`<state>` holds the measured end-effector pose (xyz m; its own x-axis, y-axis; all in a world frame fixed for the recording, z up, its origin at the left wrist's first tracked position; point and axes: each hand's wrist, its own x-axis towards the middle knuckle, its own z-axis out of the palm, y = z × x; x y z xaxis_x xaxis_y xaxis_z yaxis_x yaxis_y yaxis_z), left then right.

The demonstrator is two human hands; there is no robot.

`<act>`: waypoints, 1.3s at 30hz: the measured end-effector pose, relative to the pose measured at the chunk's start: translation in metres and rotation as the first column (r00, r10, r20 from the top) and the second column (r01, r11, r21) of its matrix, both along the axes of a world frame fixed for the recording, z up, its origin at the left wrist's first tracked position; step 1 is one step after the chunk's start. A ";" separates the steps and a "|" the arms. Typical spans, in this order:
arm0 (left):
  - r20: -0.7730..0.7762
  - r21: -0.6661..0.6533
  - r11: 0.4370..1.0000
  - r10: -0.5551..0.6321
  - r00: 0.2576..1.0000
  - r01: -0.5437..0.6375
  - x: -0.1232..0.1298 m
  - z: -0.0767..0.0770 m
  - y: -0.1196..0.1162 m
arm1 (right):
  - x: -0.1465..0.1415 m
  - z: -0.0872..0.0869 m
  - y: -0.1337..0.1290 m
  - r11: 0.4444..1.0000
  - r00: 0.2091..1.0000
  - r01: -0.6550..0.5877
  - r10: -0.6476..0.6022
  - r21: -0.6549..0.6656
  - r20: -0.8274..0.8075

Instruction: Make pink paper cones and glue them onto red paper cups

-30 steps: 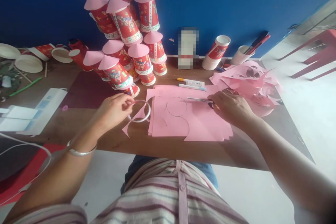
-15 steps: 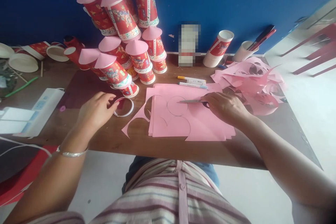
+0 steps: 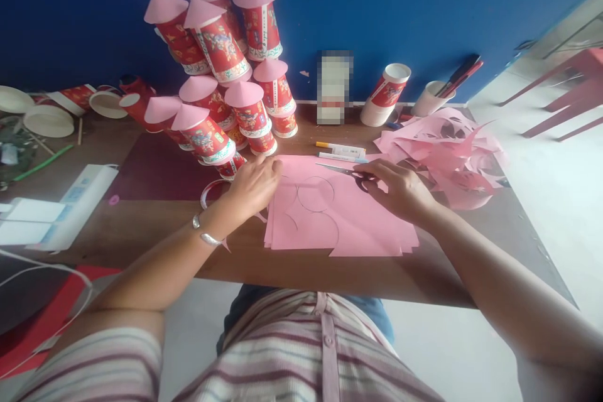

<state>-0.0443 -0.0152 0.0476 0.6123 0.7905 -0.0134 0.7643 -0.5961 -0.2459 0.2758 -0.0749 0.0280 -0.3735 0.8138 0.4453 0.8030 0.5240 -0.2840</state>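
A stack of pink paper sheets (image 3: 358,220) with drawn circles lies on the brown table. My right hand (image 3: 393,185) is closed on the dark handles of a pair of scissors (image 3: 336,168), whose blades point left over the sheets. My left hand (image 3: 264,179) hovers at the upper left edge of the stack, its fingers bent; whether they pinch anything is unclear. Just left of that hand lies a white ring (image 3: 205,193), partly covered by it. Two markers, one orange-capped (image 3: 342,150) and one blue-capped (image 3: 342,157), rest at the top of the sheets.
Red cups with pink cone tops (image 3: 219,53) stand stacked at the back left. Pink paper scraps (image 3: 447,151) are heaped at right, near a pen cup (image 3: 431,99) and stacked cups (image 3: 385,94). White packets (image 3: 70,207) lie at far left.
My left hand has moved right, from beside the white ring to the edge of the pink sheets. The scissors in my right hand have tilted and shifted slightly upward. The view has shifted a little.
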 end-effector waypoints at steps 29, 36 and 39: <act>0.570 0.465 0.882 -0.366 0.736 0.079 -0.005 0.041 -0.030 | -0.043 -0.005 0.016 0.895 0.844 -0.243 0.005 -0.373 -0.537; 0.673 0.399 0.916 -0.315 0.669 0.031 -0.020 0.044 -0.031 | -0.025 0.022 0.008 0.889 0.819 -0.257 -0.007 -0.378 -0.574; 0.682 0.389 0.921 -0.301 0.667 0.017 -0.023 0.045 -0.031 | -0.019 0.034 0.007 0.905 0.808 -0.235 -0.022 -0.356 -0.589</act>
